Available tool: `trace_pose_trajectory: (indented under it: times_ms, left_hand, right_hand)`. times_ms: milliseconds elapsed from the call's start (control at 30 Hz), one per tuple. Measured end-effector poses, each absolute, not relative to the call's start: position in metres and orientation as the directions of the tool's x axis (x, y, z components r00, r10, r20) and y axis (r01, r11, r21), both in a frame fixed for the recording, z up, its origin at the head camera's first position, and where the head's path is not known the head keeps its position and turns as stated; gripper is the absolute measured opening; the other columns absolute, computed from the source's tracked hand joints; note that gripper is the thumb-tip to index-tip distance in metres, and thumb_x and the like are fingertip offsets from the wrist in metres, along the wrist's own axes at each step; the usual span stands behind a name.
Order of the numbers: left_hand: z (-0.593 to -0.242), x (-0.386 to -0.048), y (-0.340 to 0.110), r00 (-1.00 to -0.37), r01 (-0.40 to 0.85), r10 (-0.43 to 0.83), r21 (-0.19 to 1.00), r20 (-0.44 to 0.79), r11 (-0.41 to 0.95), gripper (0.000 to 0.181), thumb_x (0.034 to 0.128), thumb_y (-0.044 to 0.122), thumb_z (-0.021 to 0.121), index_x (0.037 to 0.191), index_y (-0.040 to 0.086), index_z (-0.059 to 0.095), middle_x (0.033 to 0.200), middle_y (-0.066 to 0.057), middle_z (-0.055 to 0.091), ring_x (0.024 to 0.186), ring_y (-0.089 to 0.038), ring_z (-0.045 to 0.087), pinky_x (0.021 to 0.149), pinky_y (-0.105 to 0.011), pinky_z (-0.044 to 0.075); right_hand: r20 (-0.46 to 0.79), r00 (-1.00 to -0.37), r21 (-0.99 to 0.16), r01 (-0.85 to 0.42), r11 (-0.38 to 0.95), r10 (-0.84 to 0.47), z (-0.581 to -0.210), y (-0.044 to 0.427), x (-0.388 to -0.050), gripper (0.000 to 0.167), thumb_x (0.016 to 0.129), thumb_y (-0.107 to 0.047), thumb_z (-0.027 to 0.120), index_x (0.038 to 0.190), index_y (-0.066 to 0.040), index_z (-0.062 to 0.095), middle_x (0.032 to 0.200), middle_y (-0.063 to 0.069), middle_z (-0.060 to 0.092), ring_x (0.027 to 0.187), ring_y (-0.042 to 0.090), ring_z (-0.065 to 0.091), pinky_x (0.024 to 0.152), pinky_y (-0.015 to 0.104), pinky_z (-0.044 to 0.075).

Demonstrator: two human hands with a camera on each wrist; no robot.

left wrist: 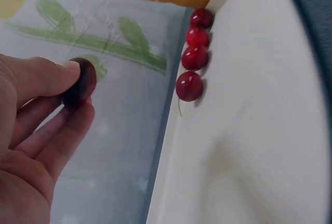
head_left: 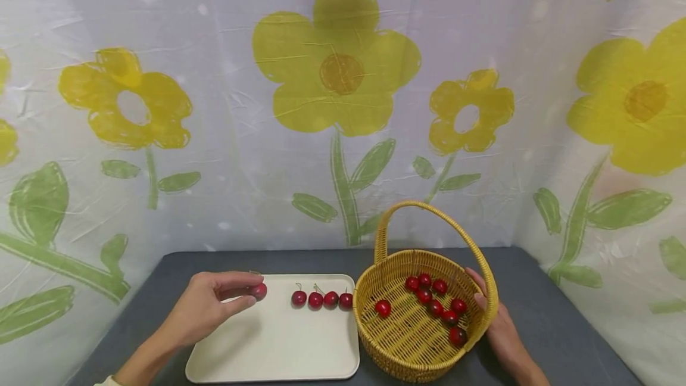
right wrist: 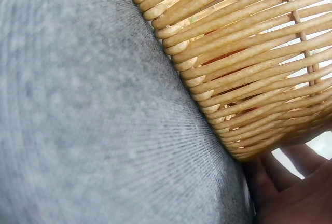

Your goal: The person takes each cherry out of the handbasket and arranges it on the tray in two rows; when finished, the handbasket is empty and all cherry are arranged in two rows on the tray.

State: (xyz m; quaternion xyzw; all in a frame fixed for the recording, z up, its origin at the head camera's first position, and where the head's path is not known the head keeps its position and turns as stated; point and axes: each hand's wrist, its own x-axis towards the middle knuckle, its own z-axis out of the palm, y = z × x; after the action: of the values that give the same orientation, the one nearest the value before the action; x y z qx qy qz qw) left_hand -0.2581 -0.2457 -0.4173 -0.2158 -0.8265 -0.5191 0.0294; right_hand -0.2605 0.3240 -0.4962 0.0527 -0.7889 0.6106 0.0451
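My left hand (head_left: 200, 308) pinches a dark red cherry (head_left: 259, 291) between thumb and fingertips, above the left part of a white tray (head_left: 284, 338). The left wrist view shows this held cherry (left wrist: 80, 83) in the air, apart from the tray. Along the tray's far side sits a short row of several cherries (head_left: 315, 300), some with green stems. To the right, my right hand (head_left: 502, 329) grips the yellow woven basket (head_left: 404, 368) at its right side, by the handle's base. Several loose cherries (head_left: 435, 307) lie inside the basket. The basket wall hides part of that hand.
The basket's tall arched handle (head_left: 423, 204) rises above its rim. Basket and tray stand side by side, almost touching, on a dark grey table (head_left: 557, 320). Behind the table hangs a pale cloth (head_left: 236, 195) printed with yellow flowers.
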Motion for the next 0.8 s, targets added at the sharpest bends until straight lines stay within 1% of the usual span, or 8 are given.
trace_pose_trajectory:
  times_ms: [133,233,367,467,633,800]
  left_hand:
    - [-0.423,-0.275,-0.241,-0.911,0.363,0.343,0.837,0.228,0.409,0.031,0.0954,0.012,0.085,0.125,0.007,0.081,0.115,-0.006,0.084,0.108,-0.013,0.081,0.089,-0.022,0.064]
    - [-0.43,-0.288,-0.236,-0.904,0.375,0.366,0.822,0.222,0.428,0.029,0.0951,0.01,0.085,0.124,0.006,0.081,0.116,-0.007,0.084,0.108,-0.017,0.082,0.088,-0.024,0.065]
    - [-0.442,-0.304,-0.232,-0.905,0.367,0.374,0.816,0.202,0.447,0.029,0.0934,0.006,0.085,0.122,0.002,0.081,0.112,-0.008,0.084,0.104,-0.021,0.083,0.087,-0.026,0.066]
    - [-0.45,-0.313,-0.229,-0.905,0.367,0.377,0.805,0.195,0.466,0.027,0.0921,0.003,0.085,0.118,-0.003,0.081,0.107,-0.01,0.084,0.099,-0.021,0.083,0.085,-0.027,0.067]
    - [-0.462,-0.321,-0.225,-0.9,0.389,0.387,0.771,0.201,0.504,0.025,0.0886,-0.002,0.085,0.113,-0.005,0.082,0.102,-0.01,0.084,0.095,-0.023,0.083,0.083,-0.028,0.067]
    - [-0.466,-0.322,-0.218,-0.898,0.408,0.387,0.724,0.208,0.556,0.026,0.0842,-0.002,0.088,0.109,-0.001,0.084,0.099,-0.007,0.085,0.093,-0.022,0.083,0.08,-0.027,0.067]
  right_hand:
    - [0.154,-0.987,-0.953,-0.158,0.258,-0.035,-0.496,0.325,-0.261,0.058,0.122,-0.034,0.034,0.175,-0.015,0.024,0.173,0.022,0.037,0.132,-0.017,0.051,0.1,0.012,0.049]
    - [0.153,-0.988,-0.953,-0.157,0.26,-0.035,-0.496,0.325,-0.261,0.057,0.122,-0.034,0.034,0.175,-0.016,0.025,0.173,0.022,0.037,0.132,-0.016,0.051,0.1,0.012,0.049]
    - [0.141,-0.99,-0.956,-0.143,0.258,-0.026,-0.495,0.324,-0.261,0.057,0.122,-0.036,0.035,0.175,-0.019,0.026,0.173,0.018,0.038,0.132,-0.017,0.05,0.1,0.011,0.048]
    - [0.152,-0.988,-0.952,-0.153,0.263,-0.025,-0.496,0.325,-0.26,0.057,0.122,-0.035,0.035,0.175,-0.017,0.026,0.172,0.019,0.039,0.132,-0.016,0.051,0.1,0.012,0.049]
    - [0.167,-0.986,-0.95,-0.168,0.264,-0.026,-0.496,0.323,-0.259,0.056,0.122,-0.034,0.034,0.175,-0.017,0.027,0.17,0.021,0.041,0.132,-0.013,0.054,0.1,0.014,0.05]
    - [0.164,-0.986,-0.951,-0.165,0.261,-0.027,-0.496,0.323,-0.259,0.056,0.122,-0.035,0.034,0.175,-0.018,0.027,0.17,0.02,0.041,0.133,-0.013,0.053,0.1,0.014,0.05]
